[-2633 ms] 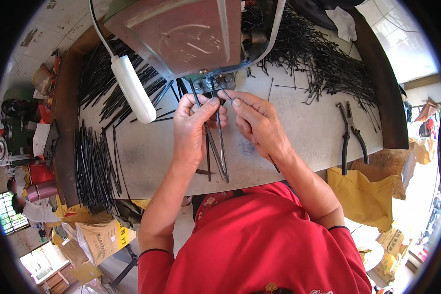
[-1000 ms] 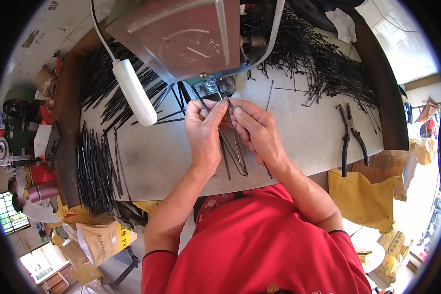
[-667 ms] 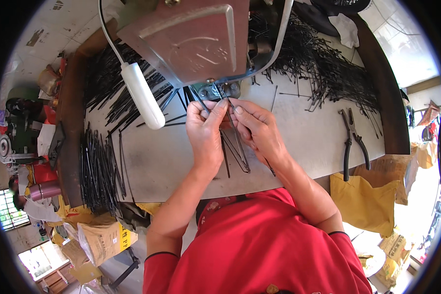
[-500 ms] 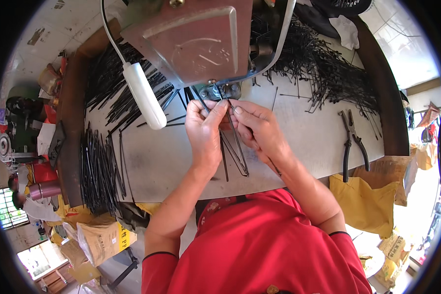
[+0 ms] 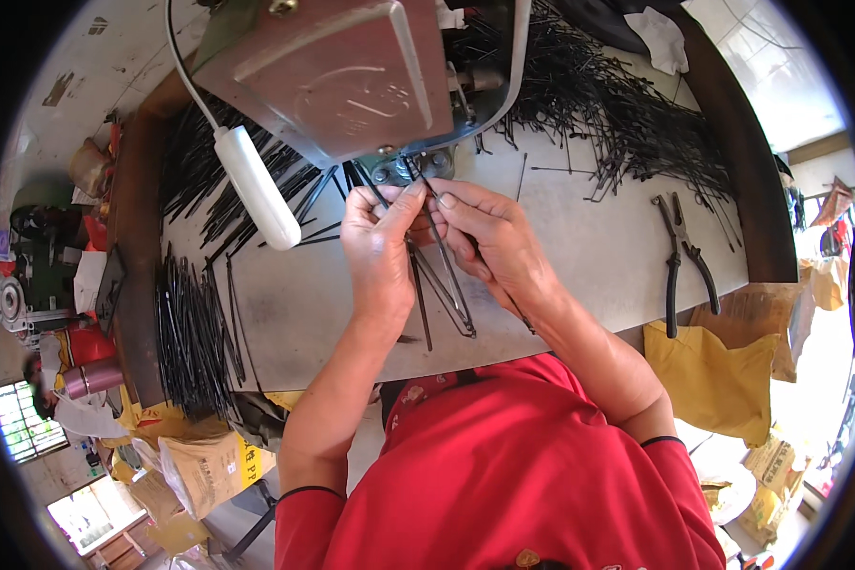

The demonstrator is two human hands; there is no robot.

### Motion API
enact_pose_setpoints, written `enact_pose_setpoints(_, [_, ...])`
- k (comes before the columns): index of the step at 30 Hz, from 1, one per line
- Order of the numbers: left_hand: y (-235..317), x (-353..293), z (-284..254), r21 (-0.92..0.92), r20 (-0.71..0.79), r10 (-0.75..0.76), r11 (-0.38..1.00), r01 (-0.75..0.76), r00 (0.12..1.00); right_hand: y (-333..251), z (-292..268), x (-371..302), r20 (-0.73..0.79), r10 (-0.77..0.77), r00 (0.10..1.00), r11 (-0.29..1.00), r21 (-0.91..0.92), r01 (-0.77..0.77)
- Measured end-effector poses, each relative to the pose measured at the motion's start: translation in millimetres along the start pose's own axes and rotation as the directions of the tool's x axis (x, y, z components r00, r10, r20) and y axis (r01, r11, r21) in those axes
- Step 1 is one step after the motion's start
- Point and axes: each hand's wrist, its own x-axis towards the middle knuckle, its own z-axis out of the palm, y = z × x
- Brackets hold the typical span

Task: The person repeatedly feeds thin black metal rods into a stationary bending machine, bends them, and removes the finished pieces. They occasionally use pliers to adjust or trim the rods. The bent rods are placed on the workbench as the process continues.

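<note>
Both my hands are raised over the pale worktop, just below the head of a reddish-brown bench machine. My left hand pinches thin black metal rods that look like jointed umbrella ribs. Beside it, my right hand has its thumb and fingers closed on a thin black rod, whose tail shows below the palm. The upper ends of the rods reach toward the small metal fixture under the head. The exact contact there is too small to make out.
Bundles of black rods lie left; a tangled heap of jointed rods covers the back right. Pliers with black handles rest at right. A white lamp hangs left of the machine. Brown raised boards edge the worktop.
The view has shifted a little, so the machine and lamp sit further left. Both hands stay together with the rods; more of the rod below my right hand shows now.
</note>
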Motion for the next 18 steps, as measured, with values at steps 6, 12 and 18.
enact_pose_setpoints(6, [19,-25,-7,0.098,0.021,-0.046,0.994,0.044,0.999,3,12,-26,-0.006,-0.047,0.999,0.997,-0.069,0.047])
enact_pose_setpoints(12, [22,-49,-38,0.182,-0.04,-0.024,0.983,0.031,0.999,12,9,-33,0.151,0.03,0.988,0.966,-0.258,0.01])
enact_pose_setpoints(18, [84,-58,-126,0.668,-0.13,0.219,0.74,-0.078,0.967,3,-47,-3,0.165,-0.652,0.74,-0.152,-0.985,0.085])
